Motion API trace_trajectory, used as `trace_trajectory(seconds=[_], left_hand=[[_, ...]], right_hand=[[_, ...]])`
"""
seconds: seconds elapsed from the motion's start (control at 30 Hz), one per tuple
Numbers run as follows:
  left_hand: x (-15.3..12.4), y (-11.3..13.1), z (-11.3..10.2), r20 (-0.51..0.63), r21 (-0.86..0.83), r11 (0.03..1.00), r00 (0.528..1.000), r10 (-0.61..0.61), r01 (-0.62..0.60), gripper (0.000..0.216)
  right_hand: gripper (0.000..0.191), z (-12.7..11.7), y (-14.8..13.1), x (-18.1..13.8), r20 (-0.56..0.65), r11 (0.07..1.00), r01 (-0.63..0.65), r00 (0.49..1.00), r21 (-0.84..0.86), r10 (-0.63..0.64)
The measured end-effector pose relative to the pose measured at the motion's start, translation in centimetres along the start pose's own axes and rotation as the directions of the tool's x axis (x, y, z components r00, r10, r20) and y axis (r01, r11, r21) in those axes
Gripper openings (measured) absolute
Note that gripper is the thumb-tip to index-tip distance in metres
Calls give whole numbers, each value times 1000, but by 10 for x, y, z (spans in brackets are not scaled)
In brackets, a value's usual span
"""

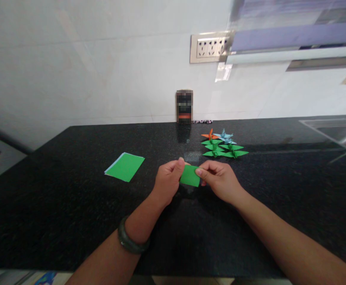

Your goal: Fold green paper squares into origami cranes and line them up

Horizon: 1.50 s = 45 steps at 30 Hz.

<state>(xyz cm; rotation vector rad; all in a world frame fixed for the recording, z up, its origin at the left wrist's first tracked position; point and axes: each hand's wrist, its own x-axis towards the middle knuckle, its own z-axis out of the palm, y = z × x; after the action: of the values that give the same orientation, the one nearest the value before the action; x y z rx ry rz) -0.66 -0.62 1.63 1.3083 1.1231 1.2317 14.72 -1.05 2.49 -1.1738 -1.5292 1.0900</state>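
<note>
Between my two hands is a small folded piece of green paper (190, 176), held up just above the dark counter. My left hand (168, 180) pinches its left edge, thumb on top. On the right edge, my right hand (220, 178) grips it between thumb and fingers; the other fingers curl behind, partly hidden. A stack of square paper (125, 167), green on top with pale blue showing beneath, lies to the left of my left hand. Beyond my right hand stand several folded paper cranes: green ones (234, 152), light blue ones (224, 134) and an orange one (211, 135).
A phone (184, 107) leans upright against the white wall, with a beaded strap (202, 122) beside it. The black counter (71, 221) spreads around my hands. A sink (336, 128) is at the far right, and wall sockets (210, 48) are above.
</note>
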Motion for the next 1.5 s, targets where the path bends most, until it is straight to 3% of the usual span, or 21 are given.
trace_trajectory(seconds=[0.3,0.5,0.6,0.8,0.93,1.13,1.3,1.5], left_hand=[[-3,3,-1,-70,369,920,983,169,-131,28],[-4,4,-2,21,466,851,965,262,-242,29],[-3,4,-2,36,435,872,972,230,-223,29],[0,2,-2,129,288,954,990,51,-86,34],[0,2,-5,142,357,925,987,80,-127,34],[-1,0,-5,265,442,868,957,114,-226,30],[-1,-3,0,238,149,989,971,-30,-6,24],[-4,-2,6,186,21,993,975,-122,120,25]], right_hand=[[25,3,2,-1,20,999,-34,999,3,34],[22,5,2,-2,75,997,-76,994,32,74],[25,3,0,-2,64,998,-62,996,0,62],[25,0,0,-1,-72,999,-45,996,-5,45],[26,1,3,0,-10,996,-64,998,69,64],[26,2,7,1,18,996,-14,1000,86,12],[25,4,8,-1,-161,994,28,987,109,-10],[22,6,8,-3,-334,987,115,940,116,-70]])
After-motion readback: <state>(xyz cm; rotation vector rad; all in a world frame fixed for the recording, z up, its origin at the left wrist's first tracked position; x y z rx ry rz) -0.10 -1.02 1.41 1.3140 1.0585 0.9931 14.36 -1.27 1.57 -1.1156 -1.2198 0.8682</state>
